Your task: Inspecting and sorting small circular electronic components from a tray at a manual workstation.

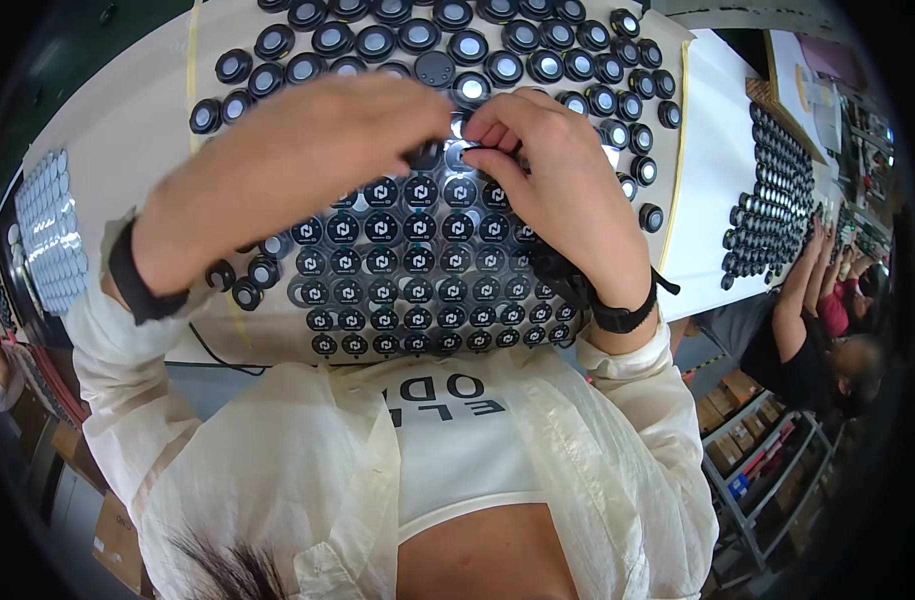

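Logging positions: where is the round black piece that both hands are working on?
Head view, upper centre: the piece sits between the left hand and right hand fingertips, above the rows of discs.

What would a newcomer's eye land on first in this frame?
Probably the two bare hands meeting at the centre of the table: the left hand and right hand pinch at one small round black disc between their fingertips. Around and below them lie neat rows of black discs with white marks, with more glossy-faced discs spread across the far side. At the right edge, another person's arm reaches to a second batch.
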`<state>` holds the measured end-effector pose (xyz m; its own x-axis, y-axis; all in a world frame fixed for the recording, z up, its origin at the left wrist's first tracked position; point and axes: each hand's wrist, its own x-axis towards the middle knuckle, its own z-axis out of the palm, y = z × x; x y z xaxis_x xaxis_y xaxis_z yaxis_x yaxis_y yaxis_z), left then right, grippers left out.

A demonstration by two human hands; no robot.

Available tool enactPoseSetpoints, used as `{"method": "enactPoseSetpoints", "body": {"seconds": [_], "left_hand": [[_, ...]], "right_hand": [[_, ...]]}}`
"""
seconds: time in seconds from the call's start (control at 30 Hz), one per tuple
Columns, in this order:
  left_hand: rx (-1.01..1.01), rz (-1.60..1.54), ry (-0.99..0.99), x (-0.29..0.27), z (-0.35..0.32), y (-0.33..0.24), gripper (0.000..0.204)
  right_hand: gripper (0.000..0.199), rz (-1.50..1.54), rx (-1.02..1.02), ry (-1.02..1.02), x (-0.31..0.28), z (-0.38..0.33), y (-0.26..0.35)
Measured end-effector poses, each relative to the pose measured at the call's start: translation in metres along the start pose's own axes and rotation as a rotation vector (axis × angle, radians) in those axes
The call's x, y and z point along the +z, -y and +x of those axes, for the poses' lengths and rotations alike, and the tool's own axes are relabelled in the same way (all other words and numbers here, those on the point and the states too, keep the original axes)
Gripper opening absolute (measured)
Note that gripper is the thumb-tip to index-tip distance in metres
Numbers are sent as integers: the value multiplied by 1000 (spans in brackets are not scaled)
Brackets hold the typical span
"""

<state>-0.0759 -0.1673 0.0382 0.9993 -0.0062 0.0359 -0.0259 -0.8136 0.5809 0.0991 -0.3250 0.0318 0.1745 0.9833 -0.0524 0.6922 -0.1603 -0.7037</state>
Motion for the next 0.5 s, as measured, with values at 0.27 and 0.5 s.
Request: {"method": "enactPoseSetpoints", "body": {"seconds": [0.27, 0.5], "left_hand": [[8, 133, -68, 26, -20, -11, 35], [-36, 107, -91, 31, -21, -13, 33]], "right_hand": [[13, -35, 28, 57, 1, 8, 2], [9, 5, 38, 119, -4, 13, 6]]}}
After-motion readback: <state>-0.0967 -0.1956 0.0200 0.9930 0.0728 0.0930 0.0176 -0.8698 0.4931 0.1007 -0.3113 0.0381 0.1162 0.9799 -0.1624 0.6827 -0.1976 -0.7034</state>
